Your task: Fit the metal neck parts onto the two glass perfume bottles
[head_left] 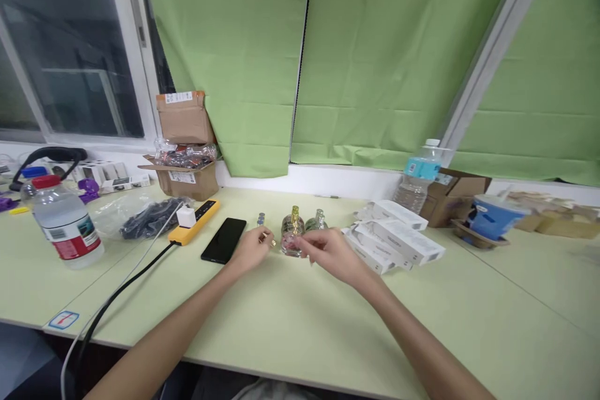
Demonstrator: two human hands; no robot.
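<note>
Evidently this is close work for two bare hands around a squat, pink-tinted clear glass bottle with a gold-coloured neck point(287, 245), upright on the pale yellow-green table point(300, 319) between them. The left hand point(250, 250) is nearly closed, fingertips drawn together at a small shiny gold-coloured piece point(273, 242); whether it grips the piece or only touches it, I cannot tell. The right hand point(335, 251) is partly curled, thumb and forefinger close together in front of the bottle's right side; I cannot tell whether it has hold of anything. To handle these well, I would steady the glass low on its body, keep the pinch light and the wrists low, and leave room for the clear glass bottle with a silvery neck point(319, 217) just beside it, which a stray knuckle could tip
</note>
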